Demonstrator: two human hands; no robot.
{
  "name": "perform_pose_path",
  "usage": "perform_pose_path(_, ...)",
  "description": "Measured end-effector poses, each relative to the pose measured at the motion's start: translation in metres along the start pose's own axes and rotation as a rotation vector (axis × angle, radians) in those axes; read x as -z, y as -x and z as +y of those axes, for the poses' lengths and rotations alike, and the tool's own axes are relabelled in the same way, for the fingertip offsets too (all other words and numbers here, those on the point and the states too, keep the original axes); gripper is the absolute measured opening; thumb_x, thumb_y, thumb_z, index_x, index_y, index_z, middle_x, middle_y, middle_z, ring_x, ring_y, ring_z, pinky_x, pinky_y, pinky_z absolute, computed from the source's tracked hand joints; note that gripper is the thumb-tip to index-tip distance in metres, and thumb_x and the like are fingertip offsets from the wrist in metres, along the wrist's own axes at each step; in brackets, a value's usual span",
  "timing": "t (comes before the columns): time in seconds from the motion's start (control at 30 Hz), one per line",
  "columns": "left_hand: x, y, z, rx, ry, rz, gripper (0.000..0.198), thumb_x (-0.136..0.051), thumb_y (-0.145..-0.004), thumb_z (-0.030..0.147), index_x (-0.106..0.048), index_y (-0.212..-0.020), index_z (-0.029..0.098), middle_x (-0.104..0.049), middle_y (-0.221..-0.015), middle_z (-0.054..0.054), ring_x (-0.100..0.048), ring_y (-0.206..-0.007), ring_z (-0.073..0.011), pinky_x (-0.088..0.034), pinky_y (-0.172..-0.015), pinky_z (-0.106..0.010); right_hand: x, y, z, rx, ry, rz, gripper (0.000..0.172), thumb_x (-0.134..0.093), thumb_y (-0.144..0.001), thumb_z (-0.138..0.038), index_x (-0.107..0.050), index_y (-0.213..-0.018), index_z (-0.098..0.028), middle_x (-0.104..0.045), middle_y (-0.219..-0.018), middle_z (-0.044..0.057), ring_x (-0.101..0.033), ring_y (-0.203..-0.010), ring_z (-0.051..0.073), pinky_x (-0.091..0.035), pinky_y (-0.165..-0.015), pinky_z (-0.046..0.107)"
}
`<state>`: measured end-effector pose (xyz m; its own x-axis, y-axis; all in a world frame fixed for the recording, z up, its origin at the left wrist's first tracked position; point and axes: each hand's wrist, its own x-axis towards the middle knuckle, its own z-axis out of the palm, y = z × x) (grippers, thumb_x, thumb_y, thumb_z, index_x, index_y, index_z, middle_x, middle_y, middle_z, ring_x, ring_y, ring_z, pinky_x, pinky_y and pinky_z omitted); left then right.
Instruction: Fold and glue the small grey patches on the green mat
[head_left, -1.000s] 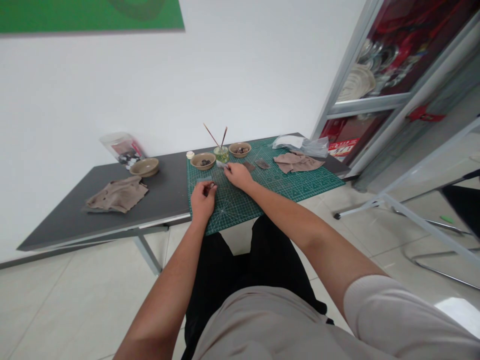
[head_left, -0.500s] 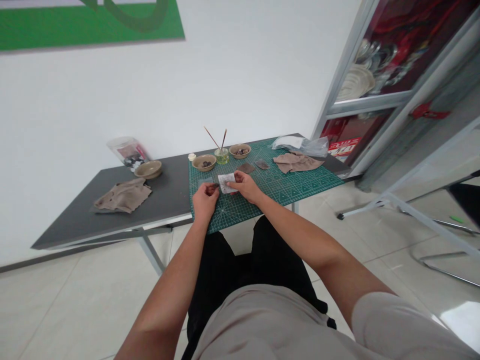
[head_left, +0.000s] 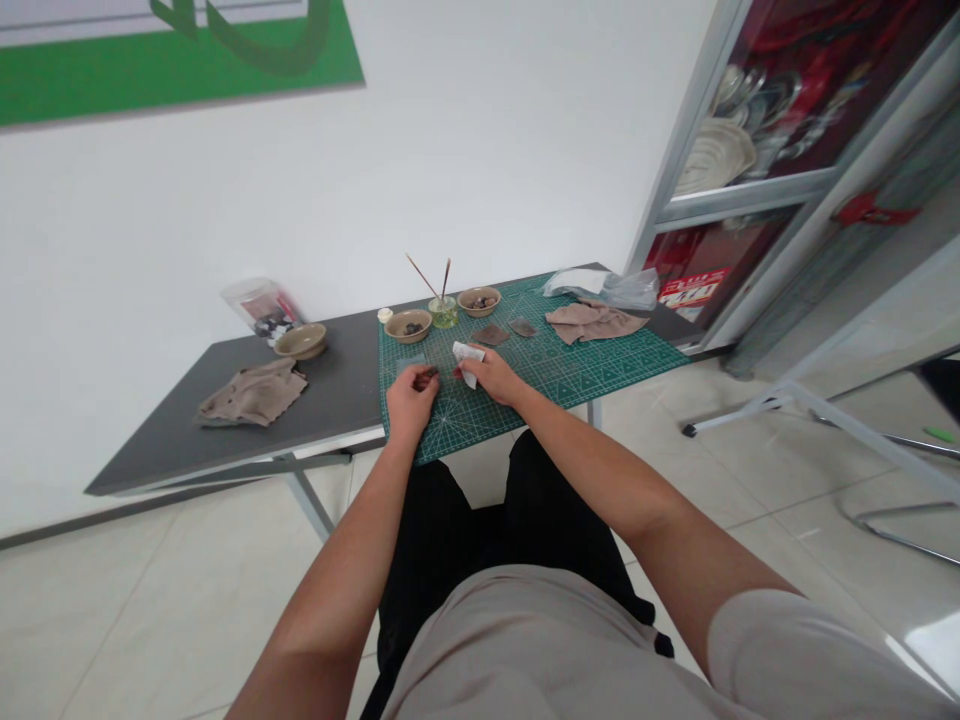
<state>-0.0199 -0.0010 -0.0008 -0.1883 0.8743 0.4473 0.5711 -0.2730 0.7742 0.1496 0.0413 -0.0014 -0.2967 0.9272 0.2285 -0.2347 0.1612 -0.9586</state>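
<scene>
My left hand (head_left: 412, 400) is closed, pinching a small dark stone-like piece (head_left: 430, 372) between thumb and fingers above the green cutting mat (head_left: 540, 385). A clear flat rectangle (head_left: 407, 362) lies just behind that hand. In my right hand (head_left: 495, 375) a folded white cloth (head_left: 469, 352) with a reddish underside is gripped between thumb and fingers. The two hands are a little apart. Past my right hand lie a brown square sheet (head_left: 491, 335) and a small grey sheet (head_left: 522, 327).
Along the back stand a bowl of dark pieces (head_left: 409, 338), a glass jar with two brushes (head_left: 444, 316) and another bowl (head_left: 478, 312). Brown cloths (head_left: 592, 322) lie right and left. A tan bowl (head_left: 301, 354) and a clear tub (head_left: 259, 305) stand at left.
My right hand has drawn the white cloth slightly right, away from my left hand, and the cloth has tilted and folded. My left hand stays nearly in place with the dark piece.
</scene>
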Motion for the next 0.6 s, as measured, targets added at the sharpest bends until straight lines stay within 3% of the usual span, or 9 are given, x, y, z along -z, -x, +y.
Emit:
perform_pose_path(0.13, 0.0013, -0.0014, -0.0005, -0.053, 0.020, -0.028, 0.020, -0.065, -0.078, 0.033, -0.070, -0.092, 0.019, -0.069, -0.082, -0.003, -0.063, -0.073, -0.0153, -0.051, -0.075, -0.029, 0.0011, 0.0017, -0.0029, 0.038, 0.062, -0.008, 0.024, -0.070, -0.071, -0.037, -0.062, -0.083, -0.018, -0.059, -0.066, -0.003, -0.050, -0.057, 0.010, -0.043, -0.057, 0.024)
perform_pose_path(0.43, 0.0036, 0.0007, 0.0049, -0.011, 0.048, -0.075, 0.012, -0.065, -0.075, 0.027, -0.068, -0.083, 0.019, -0.067, -0.073, 0.000, -0.061, -0.067, -0.0144, -0.049, -0.068, -0.027, 0.0007, 0.0081, -0.0067, 0.032, 0.167, -0.078, 0.030, -0.071, -0.073, -0.044, -0.073, -0.082, -0.015, -0.065, -0.072, 0.000, -0.057, -0.069, 0.014, -0.045, -0.072, 0.028)
perform_pose_path(0.6, 0.0022, 0.0005, 0.0051, 0.032, 0.076, -0.018, 0.020, -0.068, -0.074, 0.035, -0.068, -0.086, 0.019, -0.068, -0.073, 0.000, -0.061, -0.066, -0.0147, -0.049, -0.068, -0.027, -0.0001, 0.0060, -0.0008, 0.092, 0.097, 0.129, 0.026, -0.070, -0.071, -0.042, -0.063, -0.077, -0.018, -0.067, -0.082, 0.000, -0.059, -0.075, 0.014, -0.046, -0.074, 0.028)
